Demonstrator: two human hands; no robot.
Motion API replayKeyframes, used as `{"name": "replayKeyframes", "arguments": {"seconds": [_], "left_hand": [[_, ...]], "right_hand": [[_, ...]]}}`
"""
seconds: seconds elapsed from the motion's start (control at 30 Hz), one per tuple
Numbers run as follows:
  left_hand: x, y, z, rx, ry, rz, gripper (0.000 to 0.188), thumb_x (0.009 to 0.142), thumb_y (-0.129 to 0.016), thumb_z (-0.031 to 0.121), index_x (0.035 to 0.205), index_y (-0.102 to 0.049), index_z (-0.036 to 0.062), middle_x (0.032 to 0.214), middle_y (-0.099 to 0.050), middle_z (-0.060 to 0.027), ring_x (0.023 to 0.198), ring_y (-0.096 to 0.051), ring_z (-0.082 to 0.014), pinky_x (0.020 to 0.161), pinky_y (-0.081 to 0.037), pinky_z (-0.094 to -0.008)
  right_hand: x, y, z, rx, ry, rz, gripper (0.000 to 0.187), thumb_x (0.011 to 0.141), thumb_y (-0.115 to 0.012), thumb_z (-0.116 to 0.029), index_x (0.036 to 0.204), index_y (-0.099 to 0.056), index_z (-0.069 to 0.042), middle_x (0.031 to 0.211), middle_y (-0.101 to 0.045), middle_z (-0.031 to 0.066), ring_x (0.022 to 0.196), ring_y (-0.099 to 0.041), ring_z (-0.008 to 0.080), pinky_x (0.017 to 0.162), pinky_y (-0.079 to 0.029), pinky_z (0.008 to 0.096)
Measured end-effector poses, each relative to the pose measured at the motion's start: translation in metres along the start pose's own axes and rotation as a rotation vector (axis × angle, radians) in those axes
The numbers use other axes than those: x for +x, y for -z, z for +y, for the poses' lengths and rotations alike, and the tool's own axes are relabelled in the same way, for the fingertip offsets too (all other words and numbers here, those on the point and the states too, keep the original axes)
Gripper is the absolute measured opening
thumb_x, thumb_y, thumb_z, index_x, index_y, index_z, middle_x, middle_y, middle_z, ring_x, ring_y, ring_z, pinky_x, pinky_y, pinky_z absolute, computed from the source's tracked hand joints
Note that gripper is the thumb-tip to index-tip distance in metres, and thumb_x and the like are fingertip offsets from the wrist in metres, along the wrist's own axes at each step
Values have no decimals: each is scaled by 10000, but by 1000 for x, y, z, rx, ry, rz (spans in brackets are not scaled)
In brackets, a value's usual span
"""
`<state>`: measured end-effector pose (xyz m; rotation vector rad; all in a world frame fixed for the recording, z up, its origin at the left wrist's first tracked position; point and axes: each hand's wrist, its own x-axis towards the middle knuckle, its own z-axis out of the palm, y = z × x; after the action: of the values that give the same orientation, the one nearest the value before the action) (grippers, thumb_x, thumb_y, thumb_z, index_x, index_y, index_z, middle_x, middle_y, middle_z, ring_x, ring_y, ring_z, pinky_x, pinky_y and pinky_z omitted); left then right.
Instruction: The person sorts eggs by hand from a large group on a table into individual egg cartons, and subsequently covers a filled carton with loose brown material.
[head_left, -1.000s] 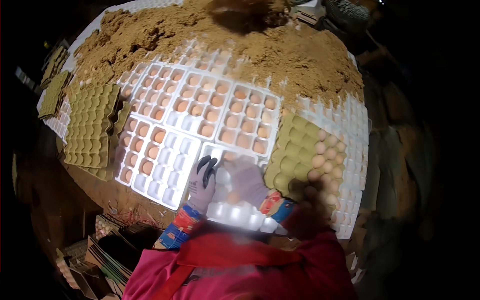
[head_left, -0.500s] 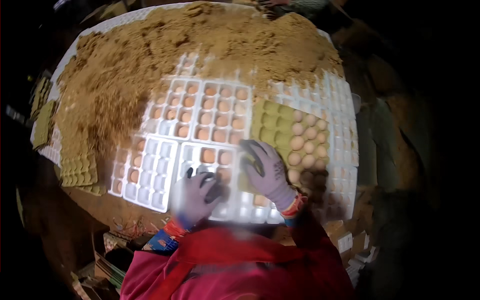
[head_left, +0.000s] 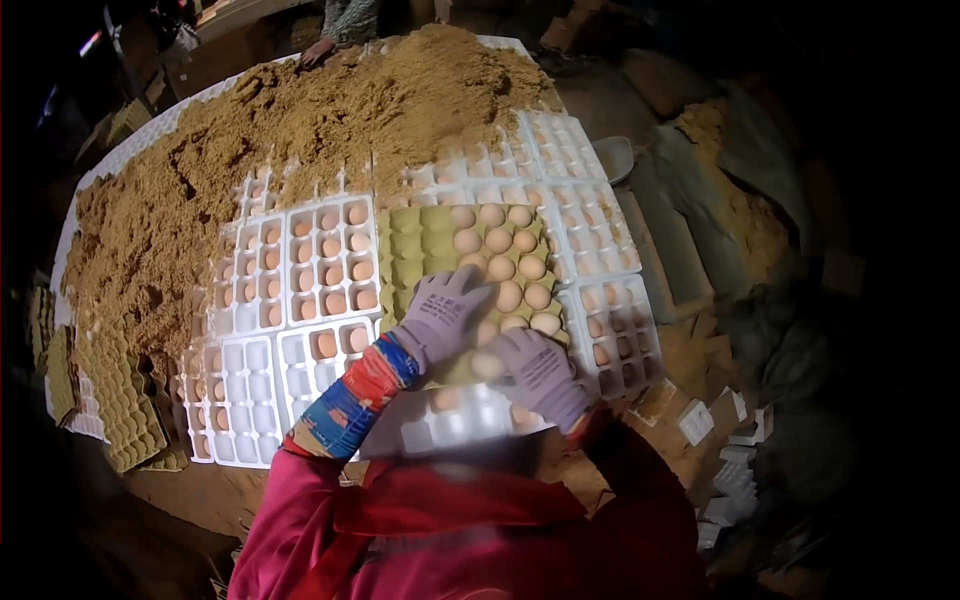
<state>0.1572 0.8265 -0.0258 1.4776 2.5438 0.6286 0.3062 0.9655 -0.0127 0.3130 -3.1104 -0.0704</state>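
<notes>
In purple-grey gloves, both my hands are over a yellow-green pulp egg tray (head_left: 405, 245), whose right side holds several pale brown eggs (head_left: 499, 240). My left hand (head_left: 445, 315) reaches across the tray's middle, its fingers bent down around an egg that they mostly hide. At the near right corner, my right hand (head_left: 540, 370) is closed with its fingertips against an egg (head_left: 487, 365). Under and beside the pulp tray lie white foam trays. One foam tray (head_left: 297, 352), left of my left hand, holds a few brown eggs among bare cups.
Damp brown sawdust-like material (head_left: 300, 120) is heaped over the far trays. More foam trays (head_left: 620, 335) with eggs lie on the right. Pulp trays (head_left: 115, 390) are stacked at the left edge. Another person's hand (head_left: 318, 52) rests at the far edge.
My left hand has moved from the white foam tray over to the pulp tray. My right hand has shifted from the pulp tray's left side to its near right corner. The view has swung right.
</notes>
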Motion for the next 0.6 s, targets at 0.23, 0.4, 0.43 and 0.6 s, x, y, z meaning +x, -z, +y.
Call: {"name": "replayKeyframes", "arguments": {"seconds": [0.23,0.4,0.43,0.6], "left_hand": [[-1,-1,-12,-143,-1,140,483,717,-718,206,1167,-583,97,1133,-573,-122,1036,-555,-328,894,-450,-442],[-19,6,-27,-1902,379,428,480,810,-622,92,1267,-494,21,1163,-532,-131,1012,-582,-217,852,-520,-360],[-24,-4,-34,-1377,187,482,443,819,-631,125,1233,-515,16,1139,-544,-125,979,-591,-202,831,-520,-350],[-21,22,36,-229,207,58,470,741,-776,319,1121,-625,87,1119,-607,-144,911,-647,-271,745,-529,-372]], "right_hand": [[-29,7,67,1818,-564,452,239,847,-675,-48,1081,-643,-16,939,-666,60,931,-655,153,795,-574,327],[12,18,44,258,-265,129,230,813,-688,-233,988,-663,-86,902,-651,69,810,-646,211,718,-509,339],[17,7,42,259,-263,131,230,813,-688,-233,988,-663,-86,902,-651,69,810,-646,211,718,-509,339],[21,15,65,635,-336,-140,361,820,-712,-274,1108,-638,-70,979,-667,50,862,-658,208,789,-533,349]]}}
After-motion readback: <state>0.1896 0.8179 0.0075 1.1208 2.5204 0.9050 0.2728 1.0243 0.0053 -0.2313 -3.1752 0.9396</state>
